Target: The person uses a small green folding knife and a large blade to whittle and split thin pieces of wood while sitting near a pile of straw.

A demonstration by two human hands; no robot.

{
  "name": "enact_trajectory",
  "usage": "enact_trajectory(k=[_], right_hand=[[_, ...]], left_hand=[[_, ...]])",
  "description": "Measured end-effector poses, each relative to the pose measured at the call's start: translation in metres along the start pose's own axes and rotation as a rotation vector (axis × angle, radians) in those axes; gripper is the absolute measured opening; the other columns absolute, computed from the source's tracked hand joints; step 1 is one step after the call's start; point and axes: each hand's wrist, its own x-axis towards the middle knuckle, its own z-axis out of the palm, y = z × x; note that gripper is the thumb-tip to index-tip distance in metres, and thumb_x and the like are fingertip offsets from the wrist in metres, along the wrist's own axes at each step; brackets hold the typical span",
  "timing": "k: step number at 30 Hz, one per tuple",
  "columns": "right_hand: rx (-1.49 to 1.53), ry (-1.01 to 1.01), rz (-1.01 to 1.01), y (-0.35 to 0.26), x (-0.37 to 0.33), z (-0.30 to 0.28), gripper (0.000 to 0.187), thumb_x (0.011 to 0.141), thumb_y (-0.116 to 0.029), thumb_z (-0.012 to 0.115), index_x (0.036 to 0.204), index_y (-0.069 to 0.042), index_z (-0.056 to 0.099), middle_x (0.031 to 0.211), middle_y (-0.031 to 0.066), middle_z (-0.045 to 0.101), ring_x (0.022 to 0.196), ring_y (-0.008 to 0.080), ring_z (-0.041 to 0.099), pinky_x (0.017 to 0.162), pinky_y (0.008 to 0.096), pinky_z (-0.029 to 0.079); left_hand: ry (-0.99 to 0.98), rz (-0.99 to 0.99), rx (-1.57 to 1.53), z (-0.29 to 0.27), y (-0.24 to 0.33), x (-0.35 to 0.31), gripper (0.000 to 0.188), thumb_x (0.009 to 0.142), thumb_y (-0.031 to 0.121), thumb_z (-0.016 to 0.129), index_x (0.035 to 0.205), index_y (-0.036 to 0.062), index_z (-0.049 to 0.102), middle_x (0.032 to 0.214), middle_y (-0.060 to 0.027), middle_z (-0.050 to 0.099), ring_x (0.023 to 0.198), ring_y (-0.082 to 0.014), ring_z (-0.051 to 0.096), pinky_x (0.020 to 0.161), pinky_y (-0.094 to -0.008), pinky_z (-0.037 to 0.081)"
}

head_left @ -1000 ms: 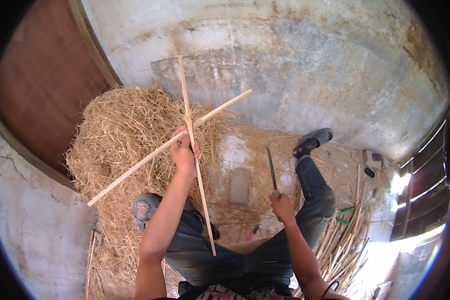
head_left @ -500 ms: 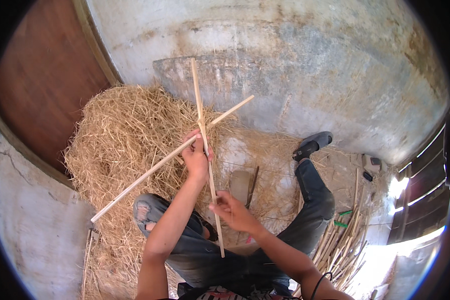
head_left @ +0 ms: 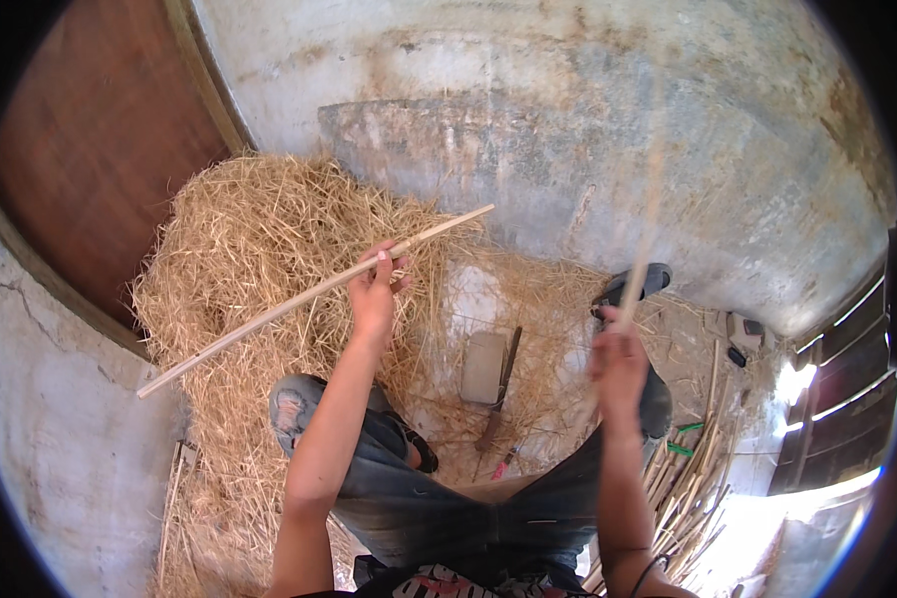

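My left hand [head_left: 376,299] is closed round a pale, slim wooden stick [head_left: 269,321], gripping it past its middle. The stick slants from the lower left up to the right, in front of the straw heap. Off to the right, over my knee, my right hand [head_left: 618,361] is closed on a second pale stick [head_left: 652,189]. That stick stands nearly upright before the wall, and its upper part is smeared by motion. The two sticks are well apart.
A big straw heap [head_left: 269,229] lies at the left by a brown door [head_left: 90,149]. Between my legs on the floor are a flat grey block [head_left: 482,367] and a long dark-bladed tool [head_left: 509,364]. Several sticks [head_left: 683,488] are piled at the right. A stained wall [head_left: 528,149] rises ahead.
The two sticks were crossed in my left hand. My right hand has taken the upright one away to the right and up. My left hand keeps the other, shifted slightly left.
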Motion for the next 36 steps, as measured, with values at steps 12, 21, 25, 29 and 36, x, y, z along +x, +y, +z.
enact_trajectory(k=[12, 21, 25, 29, 36], right_hand=[[-1.328, 0.83, 0.174, 0.197, -0.037, -0.503, 0.059, 0.096, -0.034, 0.062, 0.138, 0.007, 0.053, 0.121, 0.0315, 0.066, 0.1, 0.048, 0.066, 0.088, 0.0497, 0.052], [-0.508, -0.18, 0.429, -0.034, -0.061, -0.289, 0.068, 0.085, -0.044, 0.076, 0.131, 0.003, 0.059, 0.107, 0.0107, 0.065, 0.101, 0.0215, 0.061, 0.091, 0.0358, 0.048], [-0.726, -0.232, 0.228, -0.107, -0.079, -0.254, 0.063, 0.086, -0.042, 0.075, 0.128, 0.002, 0.059, 0.105, 0.0103, 0.064, 0.099, 0.0213, 0.061, 0.09, 0.0357, 0.048], [-0.858, -0.233, 0.038, -0.144, -0.085, -0.232, 0.058, 0.087, -0.04, 0.073, 0.125, 0.002, 0.059, 0.104, 0.0099, 0.063, 0.098, 0.0211, 0.06, 0.089, 0.0356, 0.048], [-0.997, -0.182, -0.206, -0.195, -0.09, -0.204, 0.05, 0.089, -0.037, 0.07, 0.12, 0.0, 0.059, 0.102, 0.0093, 0.062, 0.095, 0.0207, 0.06, 0.087, 0.0354, 0.048]], left_hand=[[-0.1, -0.004, 0.287, 0.006, -0.027, 0.009, 0.025, 0.103, 0.018, 0.057, 0.12, 0.0023, 0.066, 0.104, -0.0097, 0.072, 0.092, -0.017, 0.071, 0.073, -0.0308, 0.057], [-0.225, -0.004, 0.912, 0.003, -0.062, -0.005, 0.027, 0.092, 0.025, 0.064, 0.103, 0.0023, 0.074, 0.082, -0.0196, 0.072, 0.077, -0.0321, 0.071, 0.071, -0.0427, 0.055], [-0.287, -0.021, 1.053, 0.028, -0.074, -0.015, 0.032, 0.092, 0.029, 0.065, 0.102, -0.0006, 0.074, 0.081, -0.0213, 0.072, 0.078, -0.0364, 0.071, 0.073, -0.0453, 0.055], [-0.289, -0.11, 1.183, 0.014, -0.089, -0.011, 0.033, 0.091, 0.031, 0.066, 0.107, 0.004, 0.075, 0.088, -0.022, 0.072, 0.086, -0.0375, 0.071, 0.077, -0.0477, 0.056], [-0.297, -0.077, 1.045, 0.017, -0.081, -0.017, 0.033, 0.092, 0.031, 0.065, 0.103, 0.0013, 0.075, 0.086, -0.0255, 0.072, 0.085, -0.0395, 0.071, 0.077, -0.0478, 0.056]])
